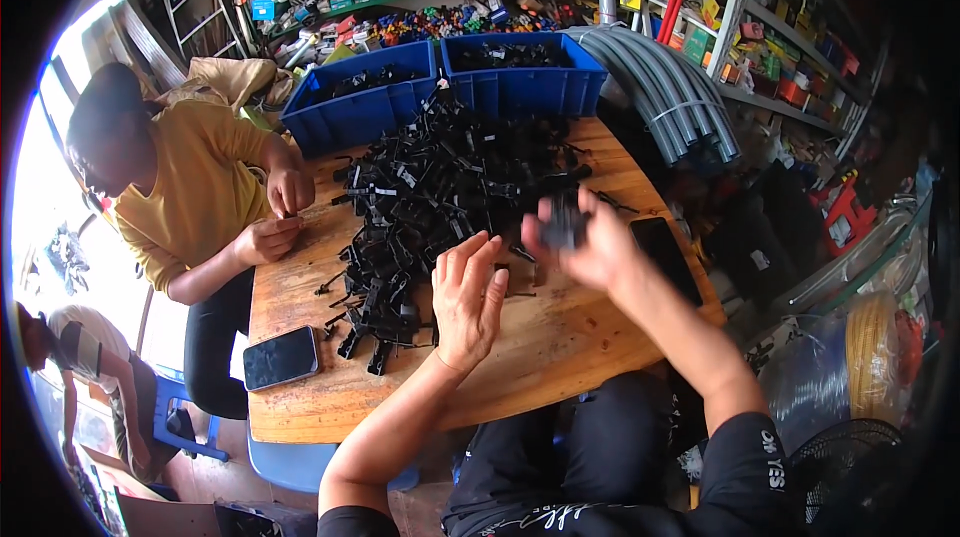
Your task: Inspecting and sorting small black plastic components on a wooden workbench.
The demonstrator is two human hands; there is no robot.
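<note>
A large heap of small black plastic parts [430, 187] covers the middle of the wooden table [560, 327]. My left hand [466, 305] is at the heap's near right edge, its fingers stretched out and nothing seen in it. To its right, my right hand [598, 242] is raised over the table, smeared by motion, with its fingers curled round a dark black plastic part [563, 227]. The exact shape of that part is too blurred to make out.
Two blue bins [365, 97] with black parts stand at the table's far side. A phone [281, 358] lies front left; a flat black object [665, 259] lies right. A co-worker in yellow [205, 157] handles something small at the left. Grey pipe coils [660, 87] stand back right.
</note>
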